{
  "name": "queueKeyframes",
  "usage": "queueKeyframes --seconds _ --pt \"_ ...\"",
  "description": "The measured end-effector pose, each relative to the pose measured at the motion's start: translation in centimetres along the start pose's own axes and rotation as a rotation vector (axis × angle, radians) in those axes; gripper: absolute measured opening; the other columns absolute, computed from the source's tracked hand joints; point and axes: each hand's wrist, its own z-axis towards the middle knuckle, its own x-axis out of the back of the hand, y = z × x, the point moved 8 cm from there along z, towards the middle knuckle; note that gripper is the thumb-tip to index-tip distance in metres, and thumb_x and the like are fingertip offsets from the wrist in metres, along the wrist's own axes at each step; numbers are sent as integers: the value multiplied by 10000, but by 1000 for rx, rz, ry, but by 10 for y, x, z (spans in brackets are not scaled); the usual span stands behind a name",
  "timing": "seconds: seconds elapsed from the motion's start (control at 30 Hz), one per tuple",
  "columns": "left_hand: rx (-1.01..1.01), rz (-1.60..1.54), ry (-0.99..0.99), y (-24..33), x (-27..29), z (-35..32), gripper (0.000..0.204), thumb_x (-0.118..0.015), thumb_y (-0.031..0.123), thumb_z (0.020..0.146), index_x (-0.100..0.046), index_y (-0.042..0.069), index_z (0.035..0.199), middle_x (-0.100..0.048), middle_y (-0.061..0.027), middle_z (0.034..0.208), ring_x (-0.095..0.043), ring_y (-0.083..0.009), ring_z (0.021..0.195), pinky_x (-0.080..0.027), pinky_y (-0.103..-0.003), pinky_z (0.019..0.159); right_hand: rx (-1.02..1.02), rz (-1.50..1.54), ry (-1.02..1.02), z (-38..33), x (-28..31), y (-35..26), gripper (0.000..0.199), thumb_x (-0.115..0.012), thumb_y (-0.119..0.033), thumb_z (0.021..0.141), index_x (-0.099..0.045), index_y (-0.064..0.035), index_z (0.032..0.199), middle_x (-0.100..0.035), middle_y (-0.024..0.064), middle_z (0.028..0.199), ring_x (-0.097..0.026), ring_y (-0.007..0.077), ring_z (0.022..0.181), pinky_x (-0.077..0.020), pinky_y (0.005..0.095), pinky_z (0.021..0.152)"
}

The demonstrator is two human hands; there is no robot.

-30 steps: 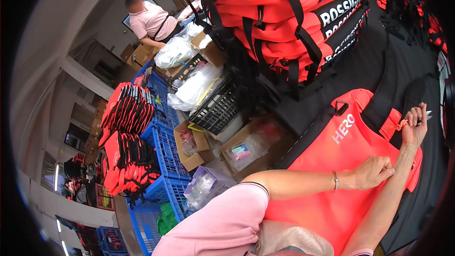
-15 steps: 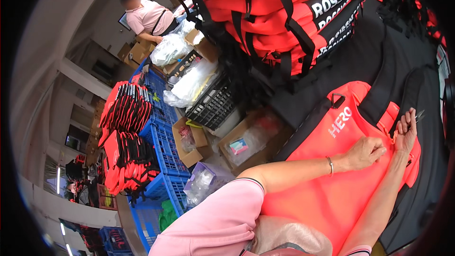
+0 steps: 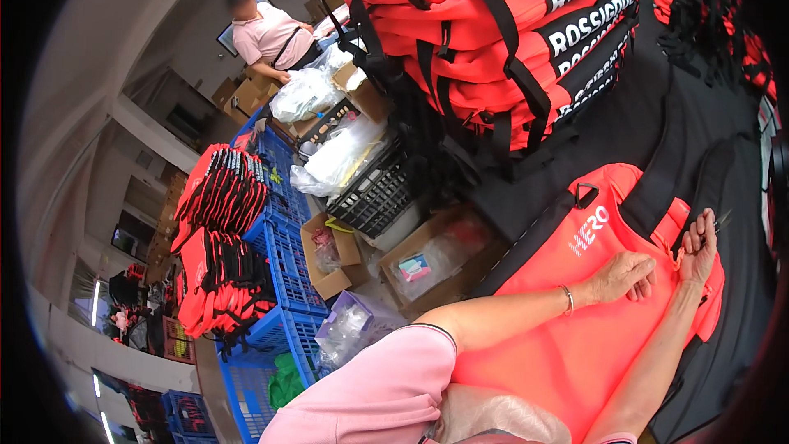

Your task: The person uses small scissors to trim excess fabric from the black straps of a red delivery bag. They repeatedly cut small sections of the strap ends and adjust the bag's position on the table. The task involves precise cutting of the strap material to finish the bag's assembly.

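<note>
A red backpack [image 3: 526, 337] with black straps lies flat before me, white print near its top. Over its upper right part, my left hand [image 3: 623, 278] is closed with curled fingers; whatever they pinch, if anything, is hidden. My right hand [image 3: 698, 248] is closed just to the right, palm partly turned up, beside the bag's upper edge and its orange-red cord or pull [image 3: 678, 259]. Small pointed thread snips [image 3: 723, 219] stick out past its fingertips, blurred. The two hands are close together but apart.
A tall stack of red and black bags [image 3: 493, 41] stands at the far side. Leftward are open cardboard boxes [image 3: 444, 259], a black crate [image 3: 370, 189] with plastic bags, and blue crates [image 3: 292, 259] beside piled red-black pieces [image 3: 218, 197]. A person [image 3: 267, 37] stands farther back.
My left hand has shifted slightly down and left, its fingers lower over the bag. The right hand keeps the snips, their tips now less distinct. The whole view has tilted a little.
</note>
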Motion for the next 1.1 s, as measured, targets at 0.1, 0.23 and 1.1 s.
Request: queueKeyframes --seconds 0.1,0.23,1.1 --pt "-6 -28 -6 2 1 1 485 -378 423 1050 -569 14 872 -653 -76 752 -659 -140 693 -547 -274 614 4 -16 7 0 -2 -1 161 -517 -182 1032 -552 -35 1089 -419 -36 736 -279 18 492 -277 173 402" --pt "-6 -77 -1 1 4 1 492 -388 437 1045 -569 14 872 -657 -77 755 -660 -142 694 -550 -275 614 -8 -19 -20 0 2 1 161 -514 -181 1034 -542 -33 1090 -420 -34 737 -277 22 492 -275 177 402" --pt "15 -29 -33 0 3 0 422 -399 360 1056 -568 9 896 -664 -77 776 -656 -129 702 -550 -262 625 -8 -6 -16 -2 4 3 159 -554 -174 1012 -546 -42 1100 -440 -36 758 -282 11 490 -263 172 412"
